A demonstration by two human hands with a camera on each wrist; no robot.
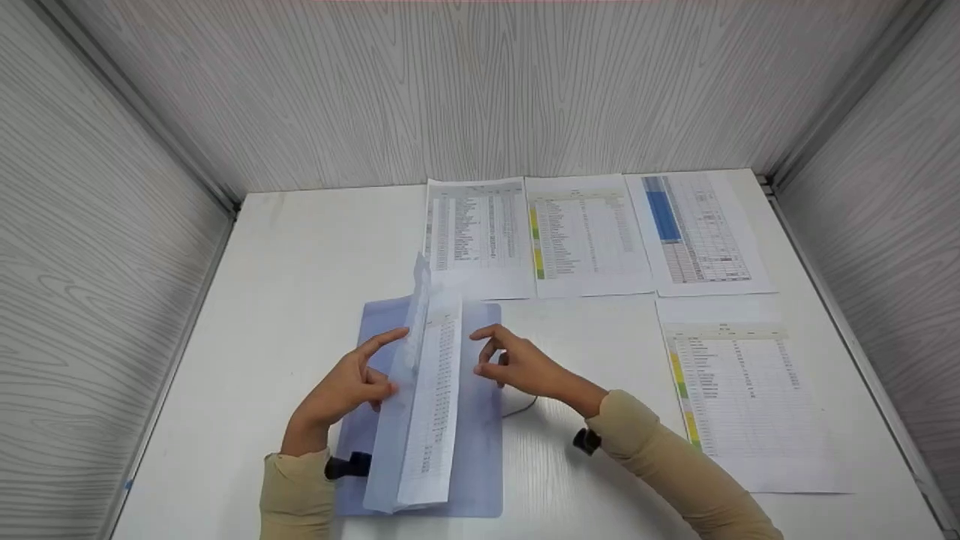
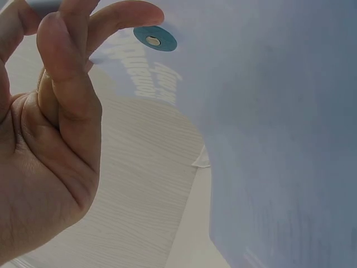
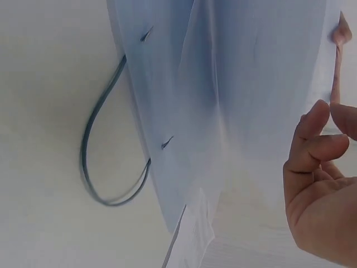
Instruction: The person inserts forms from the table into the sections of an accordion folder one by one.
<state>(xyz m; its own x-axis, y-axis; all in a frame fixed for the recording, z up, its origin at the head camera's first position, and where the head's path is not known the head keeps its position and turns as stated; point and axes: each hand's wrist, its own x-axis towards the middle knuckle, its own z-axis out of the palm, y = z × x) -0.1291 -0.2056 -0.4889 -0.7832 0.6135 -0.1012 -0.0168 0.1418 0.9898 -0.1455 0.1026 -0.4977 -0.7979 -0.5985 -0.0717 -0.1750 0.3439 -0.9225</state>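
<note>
A translucent blue folder lies on the white table. Its front cover stands raised on edge with a printed sheet leaning against it. My left hand is on the cover's left side, index fingertip against it; the left wrist view shows that fingertip by a teal round fastener on the cover. My right hand hovers just right of the sheet, fingers loosely curled and holding nothing. The right wrist view puts it beside the sheet's edge, with an elastic cord loop on the folder.
Three printed tables lie side by side at the back. Another sheet lies at the right. Grey wood-grain walls close in the table on three sides. Bare tabletop shows at the left.
</note>
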